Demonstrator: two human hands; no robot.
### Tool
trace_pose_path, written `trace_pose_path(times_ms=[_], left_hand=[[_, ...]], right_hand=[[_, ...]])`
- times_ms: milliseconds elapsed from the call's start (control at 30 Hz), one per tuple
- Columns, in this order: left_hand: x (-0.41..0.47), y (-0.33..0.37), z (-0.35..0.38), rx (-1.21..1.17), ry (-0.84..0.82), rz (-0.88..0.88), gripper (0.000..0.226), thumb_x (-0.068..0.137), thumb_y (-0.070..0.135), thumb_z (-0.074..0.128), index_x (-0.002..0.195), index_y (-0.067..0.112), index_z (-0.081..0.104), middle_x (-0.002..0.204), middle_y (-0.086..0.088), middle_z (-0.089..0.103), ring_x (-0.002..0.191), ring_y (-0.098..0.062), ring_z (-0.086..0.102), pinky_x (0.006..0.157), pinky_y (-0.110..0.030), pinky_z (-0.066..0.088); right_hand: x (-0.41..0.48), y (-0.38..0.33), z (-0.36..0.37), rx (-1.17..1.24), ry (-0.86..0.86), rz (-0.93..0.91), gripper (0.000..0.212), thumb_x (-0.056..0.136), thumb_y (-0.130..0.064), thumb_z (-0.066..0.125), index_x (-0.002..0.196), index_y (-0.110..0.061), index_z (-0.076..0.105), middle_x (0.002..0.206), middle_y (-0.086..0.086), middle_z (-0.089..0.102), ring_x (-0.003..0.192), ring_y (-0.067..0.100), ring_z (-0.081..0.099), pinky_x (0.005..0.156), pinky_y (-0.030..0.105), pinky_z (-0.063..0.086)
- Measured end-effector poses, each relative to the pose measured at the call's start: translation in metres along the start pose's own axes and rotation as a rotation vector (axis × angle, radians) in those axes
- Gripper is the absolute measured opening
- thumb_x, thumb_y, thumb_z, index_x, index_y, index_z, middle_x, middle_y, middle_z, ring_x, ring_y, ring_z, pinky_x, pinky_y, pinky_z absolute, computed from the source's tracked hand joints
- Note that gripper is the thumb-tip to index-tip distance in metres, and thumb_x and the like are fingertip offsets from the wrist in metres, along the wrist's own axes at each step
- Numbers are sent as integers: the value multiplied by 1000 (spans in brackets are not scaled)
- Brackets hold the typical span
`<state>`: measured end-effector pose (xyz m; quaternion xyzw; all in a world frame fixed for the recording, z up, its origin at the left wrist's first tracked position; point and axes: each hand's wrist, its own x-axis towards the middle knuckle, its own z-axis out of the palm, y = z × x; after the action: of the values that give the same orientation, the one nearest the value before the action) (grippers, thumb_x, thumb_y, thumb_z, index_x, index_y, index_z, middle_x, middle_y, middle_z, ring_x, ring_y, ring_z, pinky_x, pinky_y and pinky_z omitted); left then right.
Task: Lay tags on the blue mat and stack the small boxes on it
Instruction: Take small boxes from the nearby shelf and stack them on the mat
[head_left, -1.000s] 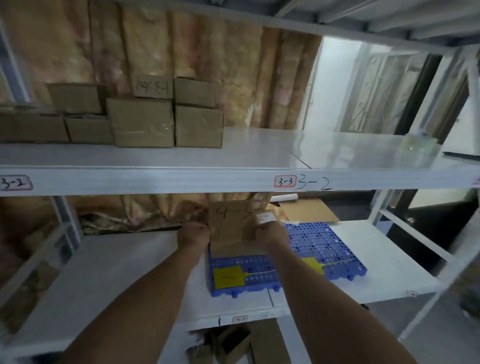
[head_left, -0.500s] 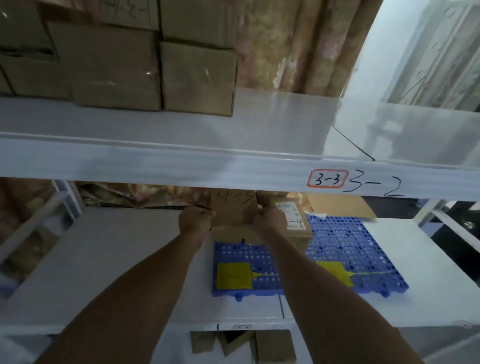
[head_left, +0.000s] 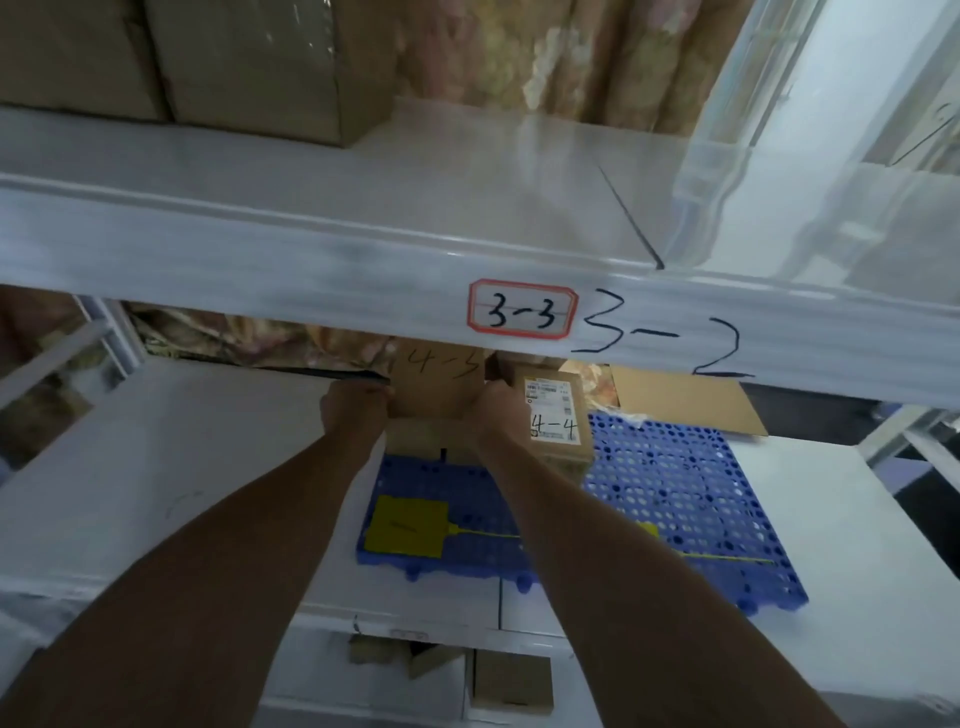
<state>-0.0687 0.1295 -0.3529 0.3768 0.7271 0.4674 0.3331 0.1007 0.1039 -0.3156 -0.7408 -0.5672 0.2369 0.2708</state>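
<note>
Apparently a stockroom: white shelving (head_left: 363, 270) with location label "3-3" (head_left: 522, 310); cardboard cartons (head_left: 249, 62) stored above the label.

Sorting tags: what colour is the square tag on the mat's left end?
Yellow square plastic tag; head view shows it.

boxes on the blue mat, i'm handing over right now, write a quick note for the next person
Left hand and right hand each grip a side of the box marked 4-3, at the back of the blue mat.
The box marked 4-4 stands beside it on the mat.
Done: yellow tags lie at the mat's front.
Left: settle it, let go.
</note>
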Motion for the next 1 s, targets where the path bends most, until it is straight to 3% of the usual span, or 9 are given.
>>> trace_pose_path(times_ms=[133, 267, 400, 533, 600, 667, 733, 867, 1000], left_hand=[[8, -7, 6, 13, 36, -20, 21, 92, 16, 69, 72, 12, 70, 78, -14, 67, 67, -26, 62, 59, -29, 50], [11, -10, 11, 73, 51, -1, 29, 94, 16, 66, 66, 10, 68, 71, -14, 65, 65, -28, 60, 56, -29, 47], [12, -9, 10, 47, 43, 7, 15, 92, 16, 67, 89, 8, 79, 77, -10, 68, 75, -32, 69, 70, -42, 62], [10, -11, 10, 74, 38, 57, 18, 94, 18, 65, 101, 10, 80, 80, -8, 69, 73, -28, 68, 75, -40, 62], [9, -11, 8, 112, 42, 87, 19, 95, 19, 64, 100, 10, 80, 80, -7, 70, 69, -25, 66, 71, -41, 62], [7, -11, 5, 136, 38, 118, 20, 95, 20, 62, 92, 11, 80, 78, -8, 70, 63, -24, 64, 63, -37, 58], [3, -11, 3, 157, 20, 172, 23, 97, 26, 59, 89, 15, 77, 81, -9, 70, 73, -29, 67, 71, -41, 60], [-8, -7, -8, 312, -63, 279, 45, 102, 42, 48, 130, 11, 65, 126, -14, 66, 109, -36, 62, 94, -44, 51], [-24, 1, -36, 552, -209, 364, 61, 100, 61, 36, 150, 27, 43, 151, -5, 47, 132, -31, 49, 104, -44, 43]], right_hand=[[9, 0, 6, -24, -87, -46, 31, 103, -5, 40, 125, 6, 59, 122, 23, 63, 82, 21, 57, 70, 17, 49], [7, 2, 4, -118, -141, -55, 28, 102, -4, 41, 120, 1, 62, 122, 15, 63, 113, 31, 61, 86, 34, 48], [10, 2, 11, -151, -121, -45, 22, 99, -4, 44, 93, -6, 64, 100, 10, 66, 84, 23, 59, 71, 30, 46], [13, 2, 14, -118, -87, 15, 36, 102, -5, 40, 68, -19, 41, 73, -3, 42, 62, 8, 36, 58, 20, 34], [11, 0, 14, -132, -98, 18, 25, 101, -4, 40, 90, -8, 62, 93, 7, 60, 73, 15, 48, 69, 26, 47], [9, -3, 12, -148, -109, -5, 28, 101, -8, 43, 116, -2, 65, 116, 15, 65, 92, 26, 59, 84, 37, 51], [6, -4, 10, -162, -98, -33, 28, 101, -14, 46, 119, -4, 65, 121, 16, 65, 109, 32, 61, 91, 38, 49], [-10, -12, 2, -203, -30, -169, 33, 98, -12, 47, 126, -3, 61, 132, 15, 60, 117, 31, 58, 87, 38, 50], [-28, -29, -14, -409, -68, -402, 62, 100, -30, 43, 158, -12, 28, 163, 7, 27, 151, 24, 21, 125, 39, 13]])
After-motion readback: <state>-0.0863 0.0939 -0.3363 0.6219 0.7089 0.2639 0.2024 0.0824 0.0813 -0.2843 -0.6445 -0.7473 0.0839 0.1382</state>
